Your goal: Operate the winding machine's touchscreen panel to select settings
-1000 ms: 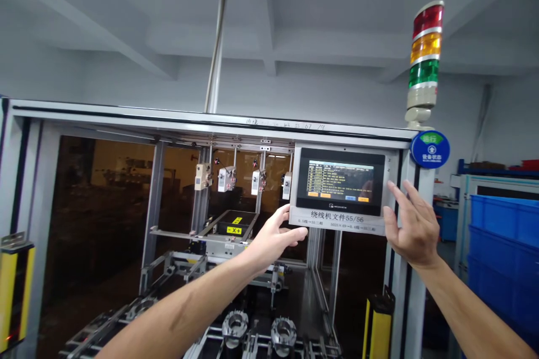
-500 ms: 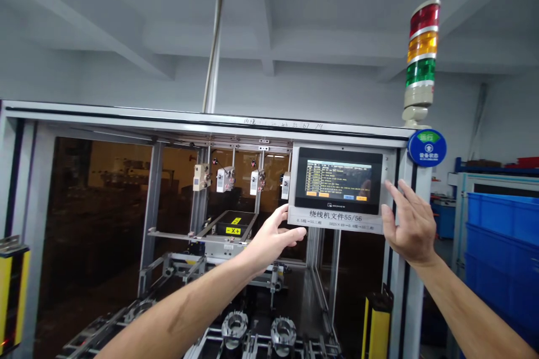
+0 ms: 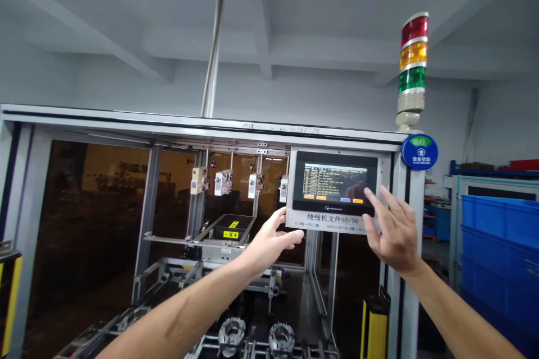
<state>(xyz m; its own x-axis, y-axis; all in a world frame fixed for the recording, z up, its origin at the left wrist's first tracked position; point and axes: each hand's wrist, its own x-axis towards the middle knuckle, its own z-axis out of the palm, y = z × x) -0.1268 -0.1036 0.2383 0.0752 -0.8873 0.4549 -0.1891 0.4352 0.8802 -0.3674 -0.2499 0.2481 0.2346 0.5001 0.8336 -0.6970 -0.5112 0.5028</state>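
A touchscreen [image 3: 334,179] with lines of yellow text and small buttons is set in a grey control panel [image 3: 290,220] at the machine's upper right. My left hand [image 3: 269,241] braces at the panel's lower-left corner, its thumb stretched out just below the bottom edge and apart from the fingers. My right hand [image 3: 393,230] has its fingers spread at the panel's right side. Its index fingertip reaches over the screen's lower-right corner, near an orange button; whether it touches the glass I cannot tell. Neither hand holds a loose object.
The panel hangs in a metal machine frame [image 3: 168,126]. Several small tensioner-like units [image 3: 223,182] hang inside, above round metal fixtures [image 3: 281,338]. A signal tower [image 3: 414,61] and a blue round sign [image 3: 420,151] sit at right, near stacked blue bins [image 3: 499,252].
My right hand has shifted left and slightly down, from the panel's right edge onto the screen's lower-right corner. My left hand stays at the panel's lower-left corner. The view has turned slightly.
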